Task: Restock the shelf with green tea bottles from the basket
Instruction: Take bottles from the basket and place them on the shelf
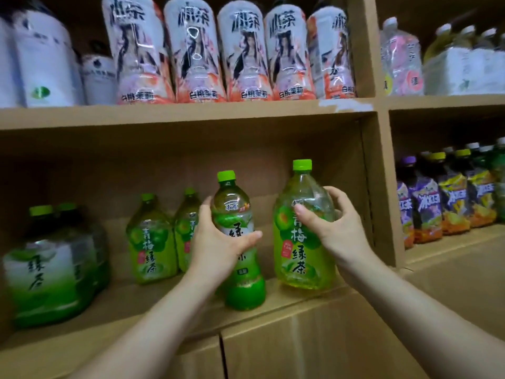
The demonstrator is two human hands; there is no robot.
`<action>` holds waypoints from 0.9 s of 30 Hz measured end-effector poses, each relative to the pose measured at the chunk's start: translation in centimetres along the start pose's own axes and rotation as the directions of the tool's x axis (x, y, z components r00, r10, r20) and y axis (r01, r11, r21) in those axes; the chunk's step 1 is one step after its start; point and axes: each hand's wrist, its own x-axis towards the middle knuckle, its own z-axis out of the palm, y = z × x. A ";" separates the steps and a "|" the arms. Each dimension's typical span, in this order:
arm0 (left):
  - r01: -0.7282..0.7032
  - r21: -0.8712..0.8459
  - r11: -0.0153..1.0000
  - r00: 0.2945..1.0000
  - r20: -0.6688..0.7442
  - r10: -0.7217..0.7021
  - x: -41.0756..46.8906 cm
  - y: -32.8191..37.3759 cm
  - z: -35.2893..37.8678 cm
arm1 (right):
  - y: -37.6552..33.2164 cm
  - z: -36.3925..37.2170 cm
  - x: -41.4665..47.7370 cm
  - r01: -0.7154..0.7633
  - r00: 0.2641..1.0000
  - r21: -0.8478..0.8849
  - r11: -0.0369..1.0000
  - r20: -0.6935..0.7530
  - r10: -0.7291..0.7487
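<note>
- The left hand wraps the middle of a slim green tea bottle, thumb across the label and fingers curled behind.
- The right hand clasps the shoulder of a wider green tea bottle, fingers curled round its clear upper part.
- Both bottles stand at the front of the lower shelf, caps up, long axis vertical, labels facing out; their bases seem to rest on the board.
- The step looks like seating them in the row: slide each straight back, base flat, towards the back bottles, and release only once it stands steady.
- A high hold on the wider bottle may tip it; a lower grip would push truer.
- No basket is in view.
</note>
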 end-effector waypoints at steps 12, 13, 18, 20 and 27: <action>-0.039 0.039 0.998 0.998 0.060 0.037 -0.3 -2.4 -3.8 | 6.2 6.8 2.3 -0.135 0.938 0.015 0.991 0.325 0.123; -0.019 0.026 0.999 0.997 0.077 0.017 -0.4 -2.4 -4.0 | 6.1 7.2 2.1 -0.144 0.931 0.003 0.990 0.338 0.135; 0.219 -0.243 0.945 0.956 0.245 -0.158 0.4 -1.9 -4.5 | 6.2 7.8 1.4 -0.118 0.938 -0.101 0.988 0.316 0.145; 0.273 -0.309 0.911 0.935 0.309 -0.175 1.2 -1.8 -5.0 | 6.4 8.1 1.2 -0.084 0.942 -0.163 0.983 0.308 0.132; 0.255 -0.406 0.878 0.877 0.479 -0.033 2.4 -2.3 -7.5 | 6.3 8.0 0.4 0.034 0.989 -0.413 0.910 0.146 0.030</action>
